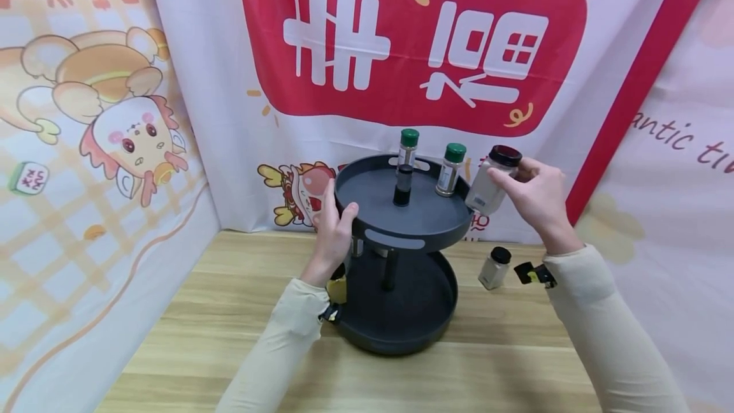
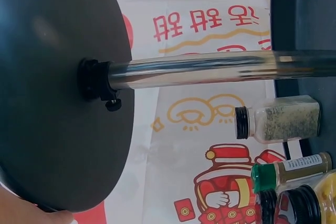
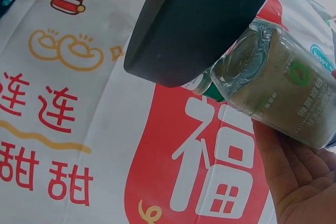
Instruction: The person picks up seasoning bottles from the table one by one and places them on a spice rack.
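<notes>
My right hand (image 1: pixel 539 193) grips a clear spice jar (image 1: pixel 487 183) with a black lid, tilted beside the right rim of the upper tray. Pale brown powder shows through the jar (image 3: pixel 294 87) in the right wrist view. My left hand (image 1: pixel 332 234) rests against the left outer side of the two-tier turntable's upper tray (image 1: pixel 395 228), its fingers fairly straight along the wall. Two green-capped spice bottles (image 1: pixel 449 171) and a small black-topped bottle or post (image 1: pixel 403 185) stand on that tray.
Below is the lower tray (image 1: pixel 401 330), joined by a central pole (image 2: pixel 184 69). Several jars, including a black-capped herb jar (image 2: pixel 289 119) and a green-capped bottle (image 2: pixel 294 170), stand at its left side. Another black-lidded jar (image 1: pixel 494 268) stands on the wooden table (image 1: pixel 229 311), right of the turntable.
</notes>
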Tool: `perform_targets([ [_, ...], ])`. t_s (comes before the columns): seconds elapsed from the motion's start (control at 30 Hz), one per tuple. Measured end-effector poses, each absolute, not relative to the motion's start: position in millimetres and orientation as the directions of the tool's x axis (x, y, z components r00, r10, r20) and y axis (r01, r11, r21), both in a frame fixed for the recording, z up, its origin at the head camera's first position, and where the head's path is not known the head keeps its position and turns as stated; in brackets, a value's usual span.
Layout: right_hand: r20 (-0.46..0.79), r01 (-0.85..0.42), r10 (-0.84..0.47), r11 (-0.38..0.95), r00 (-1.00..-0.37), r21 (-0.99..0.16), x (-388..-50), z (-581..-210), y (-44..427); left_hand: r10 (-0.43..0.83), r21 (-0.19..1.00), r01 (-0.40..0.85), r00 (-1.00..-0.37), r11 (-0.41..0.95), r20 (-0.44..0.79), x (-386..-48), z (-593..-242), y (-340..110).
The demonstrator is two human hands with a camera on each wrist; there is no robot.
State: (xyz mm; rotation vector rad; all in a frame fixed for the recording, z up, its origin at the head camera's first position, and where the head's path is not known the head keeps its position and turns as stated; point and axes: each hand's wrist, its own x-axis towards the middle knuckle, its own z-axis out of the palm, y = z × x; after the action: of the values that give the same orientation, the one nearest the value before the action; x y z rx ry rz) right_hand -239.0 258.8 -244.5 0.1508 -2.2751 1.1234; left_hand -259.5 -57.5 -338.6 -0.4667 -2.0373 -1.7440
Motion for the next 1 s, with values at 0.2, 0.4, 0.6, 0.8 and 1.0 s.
perform_targets([
  [0.2, 0.557, -0.354, 0.142, 0.638, -0.818, -0.683, -241.0, -246.8, 256.3, -0.031, 0.855, 0.497, -0.862, 0.151, 0.506, -256.8, -340.7, -55.5],
  [0.4, 0.555, -0.358, 0.124, 0.645, -0.822, -0.675, -242.3, -245.1, 253.8, -0.051, 0.846, 0.508, -0.852, 0.162, 0.522, -257.8, -342.8, -52.9],
  [0.6, 0.552, -0.366, 0.108, 0.643, -0.827, -0.673, -243.0, -242.7, 250.7, -0.063, 0.839, 0.515, -0.845, 0.174, 0.531, -258.2, -342.5, -51.0],
  [0.8, 0.567, -0.383, 0.094, 0.646, -0.819, -0.660, -242.9, -242.1, 245.0, -0.067, 0.847, 0.497, -0.854, 0.187, 0.516, -257.4, -340.9, -51.3],
  [1.0, 0.575, -0.389, 0.090, 0.651, -0.813, -0.652, -244.0, -242.6, 240.6, -0.072, 0.852, 0.493, -0.857, 0.176, 0.511, -261.1, -338.0, -54.8],
])
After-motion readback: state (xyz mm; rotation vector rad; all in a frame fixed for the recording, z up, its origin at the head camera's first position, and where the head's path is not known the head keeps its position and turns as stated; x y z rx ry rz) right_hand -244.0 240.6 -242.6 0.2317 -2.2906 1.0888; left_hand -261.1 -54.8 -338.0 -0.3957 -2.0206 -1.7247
